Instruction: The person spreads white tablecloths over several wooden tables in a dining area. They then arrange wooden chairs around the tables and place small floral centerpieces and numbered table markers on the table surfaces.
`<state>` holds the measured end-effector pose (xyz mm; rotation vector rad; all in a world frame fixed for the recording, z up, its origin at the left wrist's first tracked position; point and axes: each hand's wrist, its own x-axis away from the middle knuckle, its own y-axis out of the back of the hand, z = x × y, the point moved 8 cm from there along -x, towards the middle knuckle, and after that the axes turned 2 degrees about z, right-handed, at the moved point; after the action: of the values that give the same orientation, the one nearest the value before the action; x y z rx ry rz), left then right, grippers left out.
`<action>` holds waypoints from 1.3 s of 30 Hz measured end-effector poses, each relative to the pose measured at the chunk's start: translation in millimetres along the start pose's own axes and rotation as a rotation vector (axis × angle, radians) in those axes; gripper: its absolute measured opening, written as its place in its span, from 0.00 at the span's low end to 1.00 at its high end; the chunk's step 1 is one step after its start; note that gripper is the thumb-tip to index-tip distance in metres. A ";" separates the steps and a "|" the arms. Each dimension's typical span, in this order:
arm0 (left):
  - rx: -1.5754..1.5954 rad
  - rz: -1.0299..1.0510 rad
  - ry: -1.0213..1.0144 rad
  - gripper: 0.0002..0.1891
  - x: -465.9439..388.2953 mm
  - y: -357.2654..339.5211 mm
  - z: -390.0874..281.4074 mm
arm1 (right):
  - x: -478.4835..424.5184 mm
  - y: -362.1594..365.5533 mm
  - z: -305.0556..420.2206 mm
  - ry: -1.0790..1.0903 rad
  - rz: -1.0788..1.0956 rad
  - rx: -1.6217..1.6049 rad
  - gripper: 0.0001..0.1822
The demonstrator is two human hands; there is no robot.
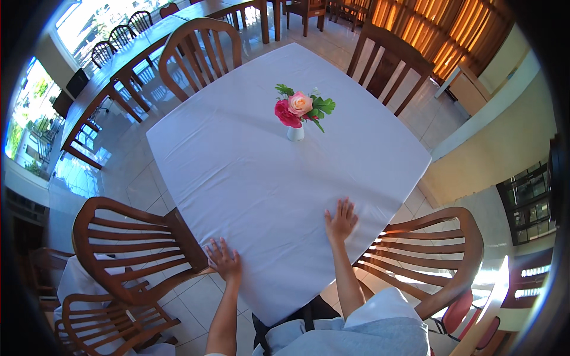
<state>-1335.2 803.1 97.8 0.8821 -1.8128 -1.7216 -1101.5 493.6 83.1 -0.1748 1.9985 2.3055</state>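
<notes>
Before me stands a square table under a white tablecloth [267, 182], with soft wrinkles across its left half. My left hand [225, 262] rests with fingers spread at the cloth's near left edge, beside a wooden chair. Farther in on the right, my right hand [341, 220] lies palm down on the cloth, fingers apart. Neither hand holds anything. Beyond both hands, a small white vase [295, 133] stands upright on the table. It holds artificial-looking flowers: a pale pink rose [300, 104], a deep pink bloom [287, 114] and green leaves.
Wooden slat-back chairs surround the table: near left [133, 244], near right [427, 253], far left [200, 53] and far right [389, 62]. A long wooden table [111, 66] runs along the windows. Orange curtains [441, 33] hang at the back right, near a low wall [494, 147].
</notes>
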 end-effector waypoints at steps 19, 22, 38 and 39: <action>0.662 0.076 -0.001 0.29 294.4 -33.5 68.9 | 383.6 37.4 141.0 1.155 0.281 -0.107 0.30; 0.674 0.087 0.169 0.28 353.0 -17.4 109.6 | 441.9 34.5 139.2 1.239 0.463 -0.181 0.28; 0.811 -0.891 1.445 0.15 691.0 65.4 353.0 | 827.7 135.5 254.3 1.978 1.447 -0.610 0.09; 0.779 -0.937 1.489 0.14 707.4 70.5 364.1 | 856.5 142.2 252.6 2.002 1.507 -0.569 0.10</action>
<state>-2085.7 530.9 75.9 2.5989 -0.8529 -0.0895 -1976.7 714.6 136.1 -2.9387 1.1765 4.4243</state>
